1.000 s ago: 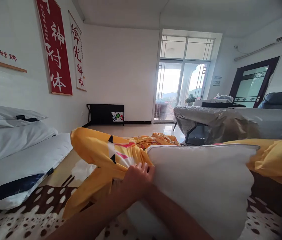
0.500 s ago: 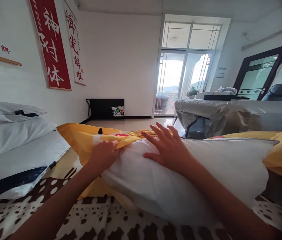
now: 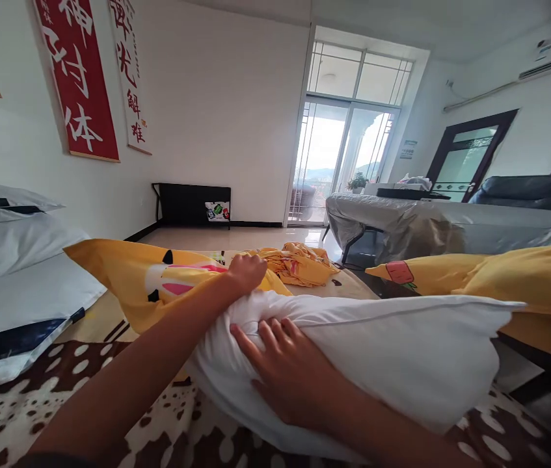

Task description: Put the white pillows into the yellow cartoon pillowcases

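A white pillow (image 3: 392,351) lies across in front of me, its left end inside a yellow pillowcase (image 3: 119,276) with a printed pattern. My left hand (image 3: 248,273) is closed round the pillowcase's edge, above the pillow's left part. Lower down, my right hand (image 3: 285,370) presses into the white pillow, its fingers curled into the gathered fabric. The pillowcase's opening is partly hidden by my left hand and forearm.
White pillows (image 3: 21,279) are stacked on the left. A crumpled yellow cloth (image 3: 304,263) lies beyond the pillow. Yellow pillows (image 3: 514,273) sit on the right. Brown-and-white patterned bedding (image 3: 168,416) is underneath. A plastic-covered table (image 3: 392,218) stands farther back.
My right hand has come down from above the pillow and taken hold of its fabric. My left hand has shifted right with the pillowcase edge. The view has turned slightly right.
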Action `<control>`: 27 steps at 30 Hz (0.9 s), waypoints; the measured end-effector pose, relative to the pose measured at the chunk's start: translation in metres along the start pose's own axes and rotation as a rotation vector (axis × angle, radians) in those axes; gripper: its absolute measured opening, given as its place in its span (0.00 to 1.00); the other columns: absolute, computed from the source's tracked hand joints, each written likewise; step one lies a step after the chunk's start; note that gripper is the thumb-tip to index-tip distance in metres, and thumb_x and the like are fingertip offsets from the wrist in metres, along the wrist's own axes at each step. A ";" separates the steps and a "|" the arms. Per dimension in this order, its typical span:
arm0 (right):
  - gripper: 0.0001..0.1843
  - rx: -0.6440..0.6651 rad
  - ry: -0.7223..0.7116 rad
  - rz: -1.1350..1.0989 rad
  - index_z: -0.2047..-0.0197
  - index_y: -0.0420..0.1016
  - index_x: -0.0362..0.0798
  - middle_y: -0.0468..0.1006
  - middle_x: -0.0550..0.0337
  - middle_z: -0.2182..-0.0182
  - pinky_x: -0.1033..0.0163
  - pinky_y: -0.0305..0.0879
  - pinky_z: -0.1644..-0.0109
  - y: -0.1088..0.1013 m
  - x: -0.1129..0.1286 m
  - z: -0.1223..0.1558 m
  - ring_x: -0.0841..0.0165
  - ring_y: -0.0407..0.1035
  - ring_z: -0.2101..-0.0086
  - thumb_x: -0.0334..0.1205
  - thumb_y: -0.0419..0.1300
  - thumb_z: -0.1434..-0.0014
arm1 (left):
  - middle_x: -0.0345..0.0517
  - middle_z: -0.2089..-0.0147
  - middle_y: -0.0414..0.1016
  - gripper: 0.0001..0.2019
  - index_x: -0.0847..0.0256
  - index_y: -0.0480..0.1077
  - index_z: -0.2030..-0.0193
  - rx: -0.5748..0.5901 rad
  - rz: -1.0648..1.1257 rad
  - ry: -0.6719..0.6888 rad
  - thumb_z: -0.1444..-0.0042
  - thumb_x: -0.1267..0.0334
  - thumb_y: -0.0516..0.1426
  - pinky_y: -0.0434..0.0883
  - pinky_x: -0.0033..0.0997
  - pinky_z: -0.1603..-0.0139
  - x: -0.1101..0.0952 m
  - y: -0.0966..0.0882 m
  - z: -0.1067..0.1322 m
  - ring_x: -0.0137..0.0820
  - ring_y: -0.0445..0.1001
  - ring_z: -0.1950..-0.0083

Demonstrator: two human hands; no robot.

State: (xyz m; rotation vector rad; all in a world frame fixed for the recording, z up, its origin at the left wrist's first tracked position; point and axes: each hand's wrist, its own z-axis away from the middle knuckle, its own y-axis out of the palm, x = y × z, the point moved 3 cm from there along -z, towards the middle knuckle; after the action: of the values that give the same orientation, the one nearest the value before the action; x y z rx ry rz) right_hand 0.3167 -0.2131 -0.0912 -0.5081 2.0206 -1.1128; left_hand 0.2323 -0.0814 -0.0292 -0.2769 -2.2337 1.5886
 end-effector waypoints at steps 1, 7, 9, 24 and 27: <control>0.39 0.003 -0.002 -0.007 0.32 0.47 0.45 0.70 0.41 0.52 0.50 0.59 0.51 0.001 0.001 -0.002 0.53 0.65 0.55 0.44 0.55 0.44 | 0.56 0.59 0.77 0.12 0.63 0.72 0.55 -0.027 0.002 -0.006 0.43 0.71 0.50 0.69 0.36 0.59 -0.002 -0.001 -0.002 0.41 0.76 0.56; 0.26 0.009 -0.020 -0.152 0.43 0.60 0.46 0.72 0.47 0.58 0.56 0.62 0.58 0.012 -0.009 -0.032 0.59 0.67 0.60 0.38 0.55 0.45 | 0.54 0.63 0.77 0.16 0.62 0.67 0.49 -0.190 -0.031 -0.005 0.42 0.69 0.47 0.68 0.35 0.64 -0.026 -0.022 -0.007 0.42 0.77 0.58; 0.19 -0.003 0.111 -0.154 0.46 0.63 0.46 0.73 0.48 0.57 0.58 0.63 0.60 0.019 -0.028 -0.038 0.60 0.69 0.60 0.38 0.51 0.41 | 0.54 0.65 0.76 0.18 0.63 0.66 0.47 -0.223 -0.056 0.025 0.42 0.71 0.46 0.67 0.35 0.65 -0.026 -0.028 -0.003 0.43 0.77 0.59; 0.13 0.079 0.583 -0.008 0.59 0.74 0.42 0.77 0.45 0.65 0.59 0.64 0.61 0.045 -0.102 -0.055 0.60 0.73 0.64 0.30 0.49 0.41 | 0.54 0.60 0.72 0.15 0.64 0.71 0.56 -0.483 -0.263 -0.102 0.45 0.75 0.46 0.63 0.39 0.66 0.034 -0.026 0.039 0.43 0.70 0.60; 0.15 -0.196 0.494 0.175 0.58 0.74 0.40 0.75 0.42 0.60 0.54 0.63 0.58 0.037 -0.091 -0.051 0.57 0.70 0.60 0.29 0.47 0.40 | 0.50 0.58 0.73 0.15 0.61 0.70 0.53 -0.410 -0.132 -0.161 0.44 0.73 0.47 0.63 0.35 0.69 0.032 -0.011 0.037 0.40 0.72 0.59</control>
State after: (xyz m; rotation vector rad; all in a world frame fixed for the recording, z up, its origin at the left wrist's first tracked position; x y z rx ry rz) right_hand 0.3353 -0.1076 -0.0664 -0.1505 2.5638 -1.0054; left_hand 0.1880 -0.1052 -0.0232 -0.1094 -2.6333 1.1105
